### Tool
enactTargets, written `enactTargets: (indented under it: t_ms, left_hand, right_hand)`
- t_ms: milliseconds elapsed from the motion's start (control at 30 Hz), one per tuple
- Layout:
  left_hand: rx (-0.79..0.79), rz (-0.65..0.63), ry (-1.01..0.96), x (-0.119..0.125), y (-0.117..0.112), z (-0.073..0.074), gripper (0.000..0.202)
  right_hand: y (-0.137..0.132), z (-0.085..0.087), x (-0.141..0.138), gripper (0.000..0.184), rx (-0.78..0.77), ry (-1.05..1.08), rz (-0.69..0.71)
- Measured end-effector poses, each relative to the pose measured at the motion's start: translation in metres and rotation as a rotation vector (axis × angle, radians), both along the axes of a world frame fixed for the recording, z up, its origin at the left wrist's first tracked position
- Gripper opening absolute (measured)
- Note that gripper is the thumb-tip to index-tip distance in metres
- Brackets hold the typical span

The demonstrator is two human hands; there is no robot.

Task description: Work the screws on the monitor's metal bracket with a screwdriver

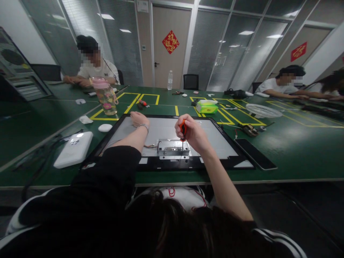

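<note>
A black-framed flat panel [220, 141] lies face down on the green table, its grey metal back showing. A small metal bracket [172, 147] sits near its front edge. My right hand [192, 133] is closed round a red-handled screwdriver [183, 128], held upright with its tip down on the bracket. My left hand [139, 119] rests as a loose fist on the panel's far left part, a bracelet on the wrist; nothing shows in it.
A white box [73, 148] lies left of the panel, a dark phone [254, 153] to its right. A patterned bottle with a pink lid [105, 95], a green tissue pack [206, 106] and a white fan guard [260, 110] stand farther back. Other people sit at the far left and far right.
</note>
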State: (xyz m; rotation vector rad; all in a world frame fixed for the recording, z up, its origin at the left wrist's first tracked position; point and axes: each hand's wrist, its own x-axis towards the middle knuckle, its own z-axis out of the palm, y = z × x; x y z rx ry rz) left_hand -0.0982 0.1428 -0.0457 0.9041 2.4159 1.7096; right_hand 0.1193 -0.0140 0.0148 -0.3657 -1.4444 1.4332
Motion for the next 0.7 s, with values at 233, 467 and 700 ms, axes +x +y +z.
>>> enactTargets:
  t_ms: [233,467,700]
  left_hand:
    - [0.001,0.077,-0.019,-0.002,0.004,0.001,0.037]
    - [0.085,0.147,-0.042,-0.007,0.006,0.003,0.042]
    - [0.128,0.17,-0.101,-0.005,0.011,0.003,0.055]
  right_hand:
    - [-0.003,-0.007,-0.025,0.041,-0.015,0.036,-0.463]
    - [0.002,0.009,-0.011,0.042,-0.284,0.065,-0.329]
    - [-0.005,0.006,-0.011,0.042,-0.141,-0.063,-0.053]
